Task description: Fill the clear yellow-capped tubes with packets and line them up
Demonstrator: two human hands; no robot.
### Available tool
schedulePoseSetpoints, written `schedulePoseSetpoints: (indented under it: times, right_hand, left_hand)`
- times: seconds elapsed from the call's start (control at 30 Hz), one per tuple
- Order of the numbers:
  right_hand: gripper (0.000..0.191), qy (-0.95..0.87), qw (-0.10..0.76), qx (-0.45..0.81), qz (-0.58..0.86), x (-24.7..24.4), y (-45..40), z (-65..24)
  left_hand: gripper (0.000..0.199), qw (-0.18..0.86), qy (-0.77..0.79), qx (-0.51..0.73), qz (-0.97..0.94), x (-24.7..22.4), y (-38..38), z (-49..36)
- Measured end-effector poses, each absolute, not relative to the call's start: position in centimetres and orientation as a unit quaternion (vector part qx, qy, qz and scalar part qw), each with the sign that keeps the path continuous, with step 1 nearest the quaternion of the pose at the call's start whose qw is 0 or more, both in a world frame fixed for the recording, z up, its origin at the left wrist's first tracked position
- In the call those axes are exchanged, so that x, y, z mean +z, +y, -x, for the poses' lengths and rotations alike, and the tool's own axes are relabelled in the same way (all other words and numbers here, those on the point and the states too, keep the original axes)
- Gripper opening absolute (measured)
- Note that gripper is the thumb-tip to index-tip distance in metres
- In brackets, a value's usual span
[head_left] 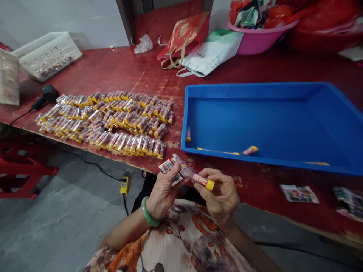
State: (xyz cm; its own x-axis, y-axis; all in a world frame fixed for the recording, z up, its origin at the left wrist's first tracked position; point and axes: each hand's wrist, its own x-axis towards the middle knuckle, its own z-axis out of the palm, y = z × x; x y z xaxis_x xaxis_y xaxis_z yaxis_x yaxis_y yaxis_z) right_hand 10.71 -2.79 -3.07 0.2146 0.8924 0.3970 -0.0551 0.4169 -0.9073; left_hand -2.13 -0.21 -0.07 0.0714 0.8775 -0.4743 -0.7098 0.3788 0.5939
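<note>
My left hand (165,189), with a green bangle at the wrist, pinches a small stack of printed packets (166,166) and a clear plastic sleeve (181,161). In my right hand (222,192) is a small yellow-capped tube (200,178), gripped near its cap. The tube's other end points into the sleeve; how deep it sits there I cannot tell. Both hands are close together in front of my body at the table's front edge. To their left, several rows of wrapped yellow-capped tubes (133,143) lie on the red table (113,71).
A blue tray (255,121) holding a few loose tubes (250,150) stands at right. Printed packets (299,193) lie before it. Further back are bags (210,53) and a pink basin (255,41). At left are a heat gun (48,93), a white basket (49,56) and a red stool (22,166).
</note>
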Motion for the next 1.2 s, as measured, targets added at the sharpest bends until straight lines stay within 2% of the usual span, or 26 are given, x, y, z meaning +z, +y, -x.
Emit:
schedulePoseSetpoints:
  times: [0.2,0.27,0.4,0.57,0.67,1.2]
  right_hand:
    - [0.041,-0.577,0.654,0.240,0.427,-4.8,-2.3,-10.6]
    - [0.042,-0.615,0.609,0.277,0.418,-4.6,-2.4,-11.1]
    - [0.033,-0.658,0.530,0.381,0.376,-2.9,-2.6,-12.2]
    - [0.027,-0.685,0.570,0.221,0.397,-1.6,-2.2,-12.1]
    - [0.024,-0.684,0.585,0.168,0.402,-1.2,-2.0,-11.4]
    - [0.028,-0.665,0.617,0.124,0.403,-0.9,-2.6,-10.4]
  left_hand:
    - [0.033,0.701,0.382,0.584,-0.147,0.0,-0.5,1.9]
    - [0.033,0.692,0.381,0.591,-0.164,0.1,-0.3,2.1]
    - [0.028,0.715,0.369,0.568,-0.172,0.1,-0.2,2.8]
    - [0.030,0.744,0.361,0.539,-0.162,0.2,-0.9,2.6]
    - [0.030,0.756,0.354,0.528,-0.157,0.3,-1.4,2.2]
    - [0.029,0.737,0.367,0.538,-0.178,-0.1,-2.1,1.6]
